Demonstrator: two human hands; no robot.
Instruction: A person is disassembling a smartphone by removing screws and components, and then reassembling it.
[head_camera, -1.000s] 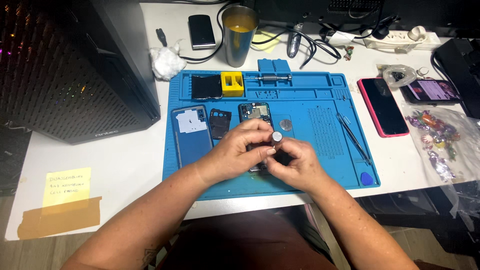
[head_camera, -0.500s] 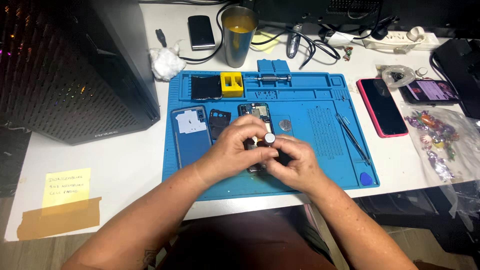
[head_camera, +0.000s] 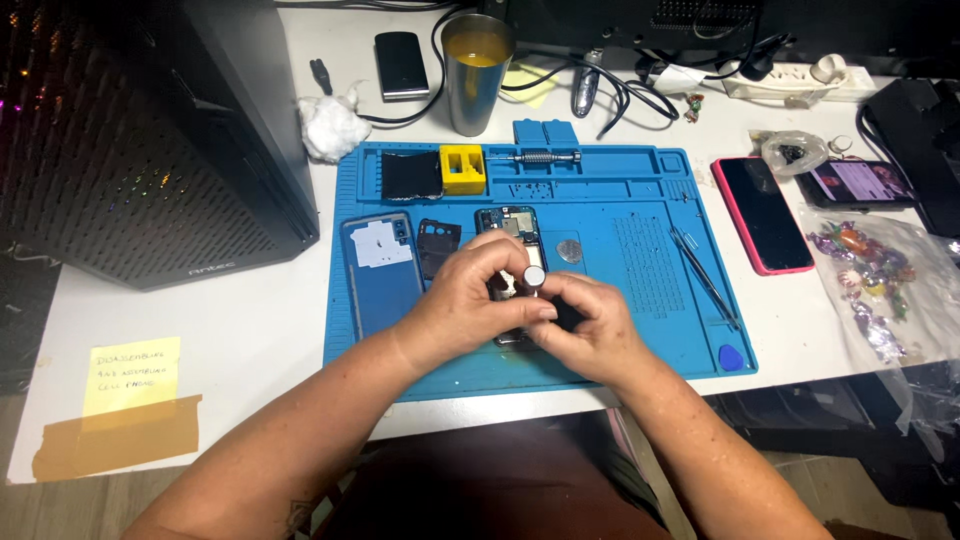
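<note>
An opened phone body (head_camera: 508, 225) lies on the blue work mat (head_camera: 620, 200), its lower half hidden under both hands. My left hand (head_camera: 470, 305) rests on the phone and pinches the top of a small screwdriver with a round silver cap (head_camera: 534, 276). My right hand (head_camera: 590, 330) grips the screwdriver's dark shaft lower down, beside the phone. The blue back cover (head_camera: 382, 265) and a dark inner frame (head_camera: 437, 245) lie on the mat just left of the hands. A coin-like silver disc (head_camera: 569, 251) sits to the right of the phone.
Tweezers (head_camera: 700, 270) and a blue pick (head_camera: 732, 356) lie on the mat's right side; a yellow block (head_camera: 461, 168) and black part (head_camera: 411, 176) at its top. A pink-cased phone (head_camera: 765, 212), candy bag (head_camera: 870, 270), metal cup (head_camera: 477, 72) and a black computer case (head_camera: 150, 140) surround the mat.
The screwdriver cap has shifted slightly left and up over the phone; both hands stay closed around it in nearly the same place.
</note>
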